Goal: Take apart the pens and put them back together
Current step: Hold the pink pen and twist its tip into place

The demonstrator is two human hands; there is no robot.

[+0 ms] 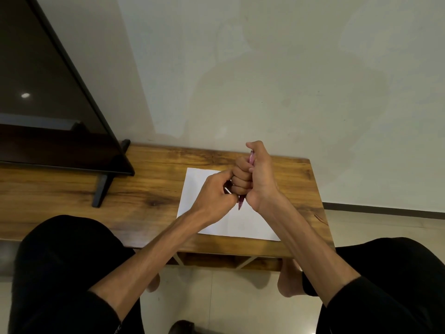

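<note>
My right hand (250,179) grips a pink pen (241,204) in a fist above the white paper (197,182). The pen stands nearly upright, its top end poking out by my thumb and its pointed tip below the fist. My left hand (216,196) sits close against the right one, fingers curled, pinching a thin white part near the pen's lower end. What that part is stays mostly hidden by the fingers.
The paper lies on a narrow wooden table (144,189) against a pale wall. A dark flat screen (48,104) on a stand fills the table's left side. My knees in black trousers and bare feet are below the table's front edge.
</note>
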